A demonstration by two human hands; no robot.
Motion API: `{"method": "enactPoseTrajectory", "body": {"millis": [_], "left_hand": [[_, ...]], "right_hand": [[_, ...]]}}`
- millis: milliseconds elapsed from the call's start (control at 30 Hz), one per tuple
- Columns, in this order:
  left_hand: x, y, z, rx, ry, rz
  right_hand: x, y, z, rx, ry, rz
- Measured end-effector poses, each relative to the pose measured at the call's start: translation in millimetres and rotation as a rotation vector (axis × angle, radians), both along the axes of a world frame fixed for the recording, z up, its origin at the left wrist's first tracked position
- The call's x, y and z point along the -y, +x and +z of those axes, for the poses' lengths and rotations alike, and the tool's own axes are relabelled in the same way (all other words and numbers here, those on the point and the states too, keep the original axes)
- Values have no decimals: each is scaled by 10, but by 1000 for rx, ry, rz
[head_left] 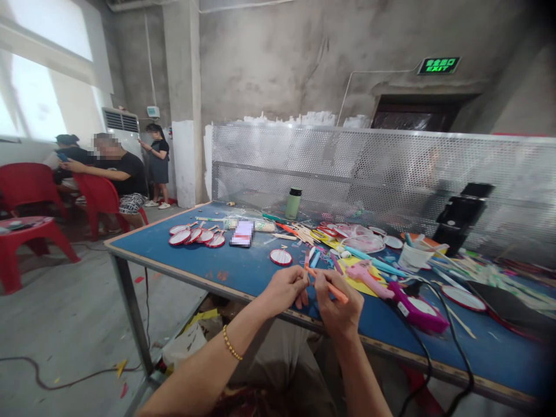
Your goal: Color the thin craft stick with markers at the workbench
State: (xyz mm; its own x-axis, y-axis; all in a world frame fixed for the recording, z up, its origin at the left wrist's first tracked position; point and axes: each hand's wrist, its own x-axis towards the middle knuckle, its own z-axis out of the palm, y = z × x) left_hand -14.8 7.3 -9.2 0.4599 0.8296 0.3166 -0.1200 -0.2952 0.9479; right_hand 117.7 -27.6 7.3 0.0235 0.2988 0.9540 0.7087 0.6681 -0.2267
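Observation:
Near the table's front edge, my left hand (287,288) pinches a small flat stick (306,259) that stands up between thumb and fingers, mostly hidden by them. My right hand (341,298) is closed around an orange pen (337,292), its thin end meeting the stick at my left fingertips. Just beyond the hands lies a round white disc with a red rim (281,257) and a short stick at its top. A group of similar red-rimmed discs (197,235) lies at the left, beside a phone (242,233).
A green bottle (294,204) stands at the back. To the right lie a pink and purple hand tool (417,310) with black cables, a white cup of tools (414,257), wooden sticks (304,233) and yellow sheets (360,279). Several people sit or stand at the far left near red chairs (102,191).

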Motion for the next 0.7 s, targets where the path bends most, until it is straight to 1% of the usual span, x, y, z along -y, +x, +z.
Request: {"method": "enactPoseTrajectory", "body": {"millis": [233,467,700], "left_hand": [[-8,-5,-2,-6,6,0],[-16,1,-17,4,14,-2],[-26,2,-30,8,11,-5]], "right_hand": [[-11,13,-24,-38,23,-26],[-16,8,-18,-11,0,4],[-2,11,-16,-33,-3,-6]]}}
